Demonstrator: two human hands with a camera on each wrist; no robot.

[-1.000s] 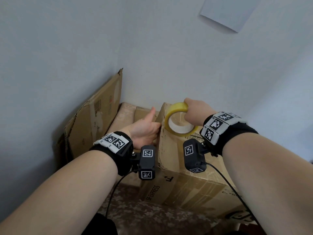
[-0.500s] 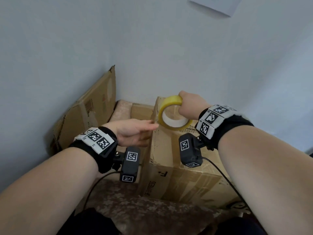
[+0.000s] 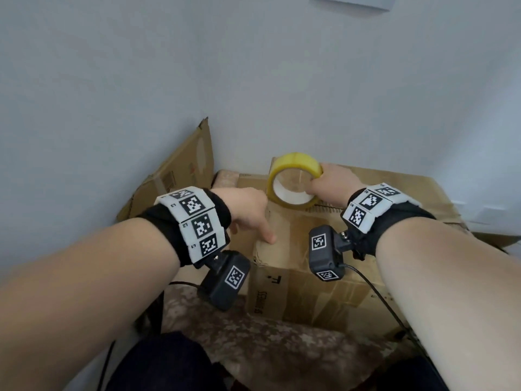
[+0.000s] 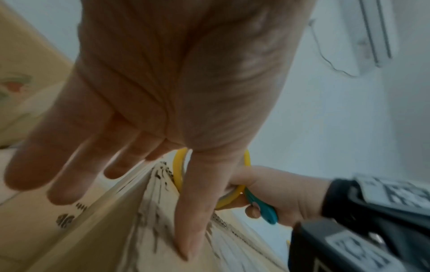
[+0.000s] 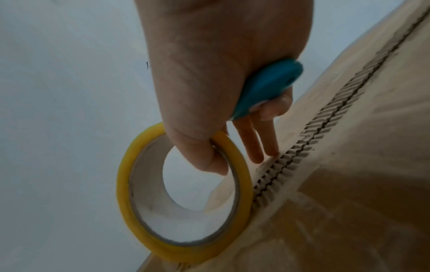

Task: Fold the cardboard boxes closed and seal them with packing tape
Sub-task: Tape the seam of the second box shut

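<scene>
Flaps of the cardboard box (image 3: 324, 249) are already folded shut, but the corrugated centre seam (image 5: 325, 128) appears bare of tape, so sealing is judged barely begun. The yellow tape roll (image 3: 293, 179) is pinched upright at the seam's far end by the right hand (image 3: 332, 183), a teal cutter (image 5: 267, 88) tucked into the same palm. The left hand (image 3: 245, 207) is spread, its thumb pressed on the box top near the edge.
</scene>
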